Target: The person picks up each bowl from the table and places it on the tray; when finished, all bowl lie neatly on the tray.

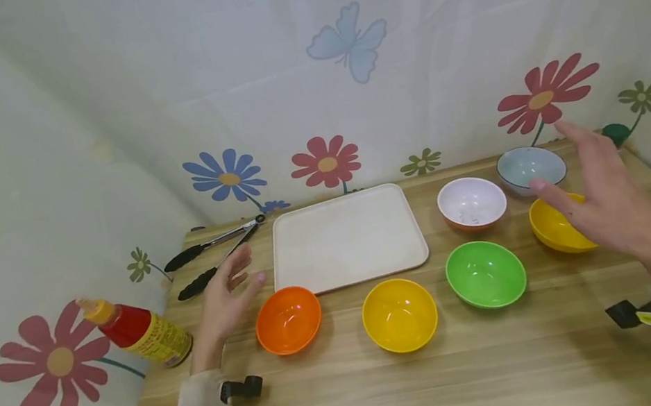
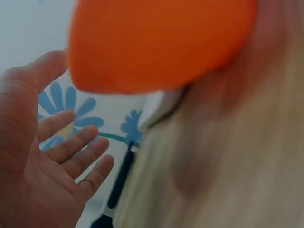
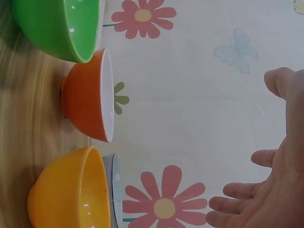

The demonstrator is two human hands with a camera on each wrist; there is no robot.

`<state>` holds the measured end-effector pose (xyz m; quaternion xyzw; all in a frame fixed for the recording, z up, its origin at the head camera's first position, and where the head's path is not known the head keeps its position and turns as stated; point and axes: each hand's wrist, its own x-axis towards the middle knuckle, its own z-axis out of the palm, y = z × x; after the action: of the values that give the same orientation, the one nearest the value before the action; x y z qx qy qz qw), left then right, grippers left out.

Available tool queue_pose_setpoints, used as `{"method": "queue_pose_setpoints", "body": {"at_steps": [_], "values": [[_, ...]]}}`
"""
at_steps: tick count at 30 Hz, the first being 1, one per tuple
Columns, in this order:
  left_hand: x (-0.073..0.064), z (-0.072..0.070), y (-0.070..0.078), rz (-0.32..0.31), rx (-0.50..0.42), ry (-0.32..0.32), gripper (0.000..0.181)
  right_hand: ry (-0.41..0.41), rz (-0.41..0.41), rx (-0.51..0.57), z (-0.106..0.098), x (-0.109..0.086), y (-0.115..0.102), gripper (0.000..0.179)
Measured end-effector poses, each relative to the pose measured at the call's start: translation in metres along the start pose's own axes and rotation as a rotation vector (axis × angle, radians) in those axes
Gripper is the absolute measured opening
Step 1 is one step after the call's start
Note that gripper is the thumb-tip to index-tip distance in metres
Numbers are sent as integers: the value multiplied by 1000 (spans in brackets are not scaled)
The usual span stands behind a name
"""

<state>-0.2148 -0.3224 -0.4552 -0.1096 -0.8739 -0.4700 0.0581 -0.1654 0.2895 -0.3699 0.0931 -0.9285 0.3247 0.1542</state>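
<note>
My left hand (image 1: pixel 228 305) holds nothing, its fingers spread beside the orange bowl (image 1: pixel 289 321). In the left wrist view that bowl looms close, blurred, near the thumb; whether they touch I cannot tell. Raised over the right side of the table, my right hand (image 1: pixel 610 202) is also without a load, fingers apart. It partly covers a yellow bowl (image 1: pixel 557 228). Around it stand a grey-blue bowl (image 1: pixel 531 166), a bowl white inside and orange outside (image 3: pixel 85 97), and a green bowl (image 1: pixel 486 275). A second yellow bowl (image 1: pixel 400 316) sits at the middle front.
A white rectangular tray (image 1: pixel 346 238) lies at the back middle. To its left are black-handled tongs (image 1: pixel 219 250). A red squeeze bottle with a yellow cap (image 1: pixel 139 332) stands at the left edge. A flower-printed curtain (image 1: pixel 282 83) hangs behind the wooden table (image 1: pixel 355 402).
</note>
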Motion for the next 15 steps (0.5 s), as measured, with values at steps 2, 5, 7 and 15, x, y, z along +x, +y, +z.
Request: {"method": "queue_pose_setpoints", "body": {"at_steps": [2, 5, 7, 15], "values": [[-2, 1, -12, -13, -8, -20, 78, 0, 9, 3, 0, -2, 2, 94], [-5, 5, -27, -26, -2, -50, 86, 17, 26, 19, -2, -4, 6, 92], [-6, 7, -34, -32, 3, -61, 88, 33, 50, 21, -2, -7, 9, 92], [-5, 11, -47, -65, -119, -31, 49, 78, 124, 19, -2, -17, 16, 87]]}}
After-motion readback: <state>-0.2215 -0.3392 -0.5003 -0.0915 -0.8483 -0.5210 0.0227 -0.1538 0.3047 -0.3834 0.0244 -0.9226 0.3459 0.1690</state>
